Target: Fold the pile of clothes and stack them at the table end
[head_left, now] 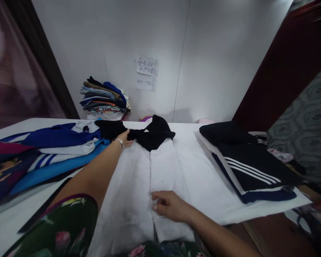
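A jacket with a white body and a black hood lies front up on the white table, its front opening running down the middle. A black sleeve stretches from its left shoulder toward the pile of clothes. At that shoulder, my left hand rests on the fabric with thumb and fingers apart; a bracelet circles the wrist. Lower down, my right hand has its index finger and thumb closed on the jacket's front edge beside the opening. The jacket's bottom end is partly hidden by my flowered clothing.
Loose blue, white and dark clothes are heaped on the left. Folded dark garments with white stripes sit on the right of the table. A stack of folded clothes stands by the back wall, under handwritten paper notes.
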`<state>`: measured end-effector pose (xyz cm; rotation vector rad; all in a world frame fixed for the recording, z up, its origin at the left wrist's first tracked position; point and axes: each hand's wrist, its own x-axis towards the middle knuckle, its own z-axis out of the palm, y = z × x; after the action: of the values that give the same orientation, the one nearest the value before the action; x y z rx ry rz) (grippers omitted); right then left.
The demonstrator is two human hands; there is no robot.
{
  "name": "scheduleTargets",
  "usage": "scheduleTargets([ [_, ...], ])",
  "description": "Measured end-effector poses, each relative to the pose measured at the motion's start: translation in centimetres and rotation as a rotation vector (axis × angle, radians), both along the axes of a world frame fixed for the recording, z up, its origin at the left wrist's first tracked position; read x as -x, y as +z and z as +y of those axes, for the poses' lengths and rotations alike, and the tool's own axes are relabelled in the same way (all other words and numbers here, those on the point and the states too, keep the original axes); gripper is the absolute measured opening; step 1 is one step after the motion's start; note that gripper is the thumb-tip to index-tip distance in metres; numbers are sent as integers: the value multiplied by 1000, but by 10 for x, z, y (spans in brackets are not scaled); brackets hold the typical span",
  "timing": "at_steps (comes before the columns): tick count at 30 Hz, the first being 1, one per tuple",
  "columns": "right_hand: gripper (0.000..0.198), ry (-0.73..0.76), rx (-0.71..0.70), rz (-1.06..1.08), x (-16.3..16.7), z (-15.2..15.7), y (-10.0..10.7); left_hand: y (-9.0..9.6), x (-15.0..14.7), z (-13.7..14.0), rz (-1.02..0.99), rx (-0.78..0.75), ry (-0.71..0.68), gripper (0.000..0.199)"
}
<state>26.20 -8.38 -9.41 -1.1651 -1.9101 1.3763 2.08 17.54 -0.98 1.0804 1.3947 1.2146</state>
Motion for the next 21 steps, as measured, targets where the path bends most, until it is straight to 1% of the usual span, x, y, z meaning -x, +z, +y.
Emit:
scheduleTargets([
  [2,35,3,-53,14,-9,1,8,-31,4,-13,103,112,-14,55],
  [3,33,-14,-112,18,-16,4,12,-43,2,-19,144,146,-33,54],
  [5,34,-90,-289,-32,-28,12,16,-59,-8,-28,237,162,-96,47],
  [6,37,-121,-374,-102,-32,17,15,-64,-16,-33,288,149,-132,43],
  [7,40,-137,-439,-198,-36,22,12,-67,-26,-37,344,123,-170,38],
  [9,49,-107,-505,-422,-39,29,1,-71,-49,-47,464,37,-241,32],
  [11,56,-42,-503,-600,-37,30,-10,-75,-71,-61,582,-80,-312,31],
  [13,58,-13,-489,-666,-35,28,-18,-81,-91,-77,680,-195,-394,35],
  [15,57,-2,-461,-628,-36,27,-20,-90,-106,-93,747,-274,-477,44],
  [17,52,-11,-417,-501,-41,30,-19,-99,-113,-106,838,-314,-555,50],
  [19,44,-86,-389,-332,-50,41,-17,-106,-115,-113,984,-335,-622,53],
  [21,38,-221,-382,-180,-60,62,-14,-109,-114,-115,1125,-353,-661,55],
])
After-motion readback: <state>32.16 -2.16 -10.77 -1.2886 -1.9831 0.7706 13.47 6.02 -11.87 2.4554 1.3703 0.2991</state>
